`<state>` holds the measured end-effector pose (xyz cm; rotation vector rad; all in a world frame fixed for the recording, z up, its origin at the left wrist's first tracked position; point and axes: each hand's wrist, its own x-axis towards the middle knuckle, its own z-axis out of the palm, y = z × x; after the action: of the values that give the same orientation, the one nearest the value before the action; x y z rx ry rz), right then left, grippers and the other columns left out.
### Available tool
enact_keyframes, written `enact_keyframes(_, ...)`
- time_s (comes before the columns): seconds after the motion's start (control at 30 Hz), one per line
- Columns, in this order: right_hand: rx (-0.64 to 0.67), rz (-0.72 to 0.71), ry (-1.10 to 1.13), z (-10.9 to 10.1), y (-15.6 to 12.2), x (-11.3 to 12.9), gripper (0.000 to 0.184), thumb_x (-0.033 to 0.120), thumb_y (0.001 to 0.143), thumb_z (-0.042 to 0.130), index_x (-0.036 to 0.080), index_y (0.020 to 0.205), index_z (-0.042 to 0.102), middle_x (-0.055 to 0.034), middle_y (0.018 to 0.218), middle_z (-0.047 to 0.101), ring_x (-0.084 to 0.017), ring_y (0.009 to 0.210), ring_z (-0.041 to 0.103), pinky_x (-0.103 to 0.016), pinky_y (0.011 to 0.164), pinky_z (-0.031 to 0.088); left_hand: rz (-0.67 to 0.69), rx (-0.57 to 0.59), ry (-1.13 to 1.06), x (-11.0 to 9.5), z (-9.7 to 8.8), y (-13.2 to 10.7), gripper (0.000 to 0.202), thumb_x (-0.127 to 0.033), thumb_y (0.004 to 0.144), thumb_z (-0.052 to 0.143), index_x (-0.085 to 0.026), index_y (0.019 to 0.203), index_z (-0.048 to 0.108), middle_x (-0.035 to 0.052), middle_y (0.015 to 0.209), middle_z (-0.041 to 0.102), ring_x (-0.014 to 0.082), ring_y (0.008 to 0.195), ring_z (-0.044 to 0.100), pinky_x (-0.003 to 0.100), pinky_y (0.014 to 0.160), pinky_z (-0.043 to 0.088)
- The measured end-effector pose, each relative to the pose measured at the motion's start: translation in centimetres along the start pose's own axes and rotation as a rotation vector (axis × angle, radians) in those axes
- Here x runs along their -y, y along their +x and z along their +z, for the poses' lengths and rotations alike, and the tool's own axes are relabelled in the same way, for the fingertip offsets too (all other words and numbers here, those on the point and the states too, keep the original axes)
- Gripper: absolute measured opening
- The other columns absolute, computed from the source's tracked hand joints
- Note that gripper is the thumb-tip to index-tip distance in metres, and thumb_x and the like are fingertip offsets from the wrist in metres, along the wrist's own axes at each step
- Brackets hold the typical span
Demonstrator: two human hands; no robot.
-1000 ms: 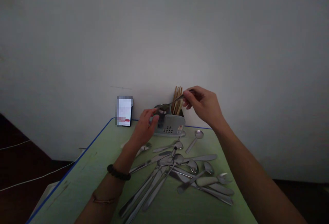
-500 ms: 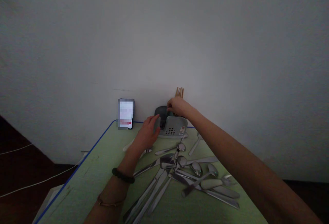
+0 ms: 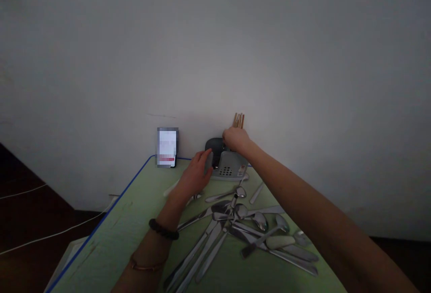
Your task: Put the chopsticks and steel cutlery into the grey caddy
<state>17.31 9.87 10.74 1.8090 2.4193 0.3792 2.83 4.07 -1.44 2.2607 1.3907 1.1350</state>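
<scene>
Right now the holder (image 3: 229, 168) stands at the far edge of the tabletop (image 3: 134, 221), close to the wall. The right hand (image 3: 235, 139) sits directly on top of it, fingers curled down over its mouth just in front of the upright chopsticks (image 3: 239, 120). Whether they pinch anything I cannot tell. The left hand (image 3: 197, 174) lies open against the holder's left side. Loose spoons (image 3: 235, 221) lie on the holder's near side, mostly lengthwise toward it.
</scene>
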Motion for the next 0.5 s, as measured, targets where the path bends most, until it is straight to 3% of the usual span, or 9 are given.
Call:
enact_keyframes(0.27,-0.072,-0.045,0.002,0.4,-0.6,0.3,0.032,0.016,0.089,0.041,0.013,0.109,0.066,-0.0211,0.103,0.068,-0.03,0.103,0.063,-0.039,0.081,0.049,-0.004,0.003,-0.005,0.1,0.1,-0.1,0.058,-0.018,0.082,0.049,-0.017,0.138,0.033,0.0142,0.132,0.044,0.0245,0.124,0.044,0.043,0.106,0.036)
enact_keyframes(0.5,-0.172,0.025,0.052,0.0,-2.5,-1.2,0.031,0.025,0.091,0.041,0.018,0.113,0.061,-0.0178,0.101,0.068,-0.03,0.092,0.066,-0.036,0.07,0.049,-0.014,0.032,0.006,-0.1,-0.1,-0.1,0.058,-0.017,0.083,0.049,-0.014,0.138,0.033,0.017,0.133,0.043,0.0254,0.126,0.043,0.044,0.105,0.036)
